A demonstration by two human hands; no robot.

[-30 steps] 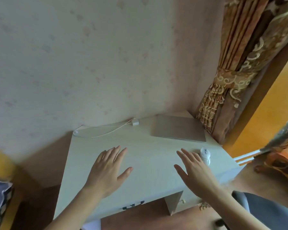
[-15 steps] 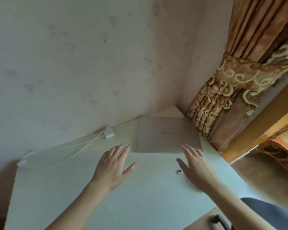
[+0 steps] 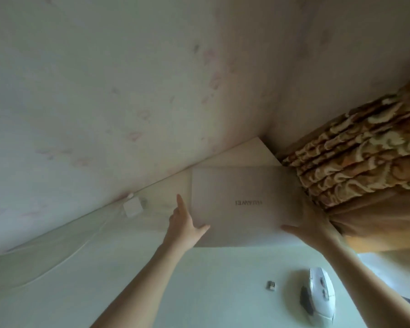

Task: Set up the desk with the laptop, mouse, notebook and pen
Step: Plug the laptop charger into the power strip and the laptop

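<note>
A closed silver laptop point(image 3: 244, 204) lies flat at the far right corner of the pale desk point(image 3: 199, 292), its logo upside down to me. My left hand point(image 3: 184, 222) grips its left edge, thumb on the lid. My right hand point(image 3: 314, 226) grips its right edge beside the curtain. A white mouse point(image 3: 321, 297) rests near the desk's front right, under my right forearm. No notebook or pen is visible.
A small USB dongle point(image 3: 271, 285) lies left of the mouse. A white charger plug point(image 3: 132, 207) with its cable point(image 3: 64, 259) lies along the wall at the left. A patterned curtain point(image 3: 355, 166) hangs close to the laptop's right side.
Both hands reached forward from the middle of the desk and took hold of the laptop's two side edges. The camera moved closer and the mouse came back into sight.
</note>
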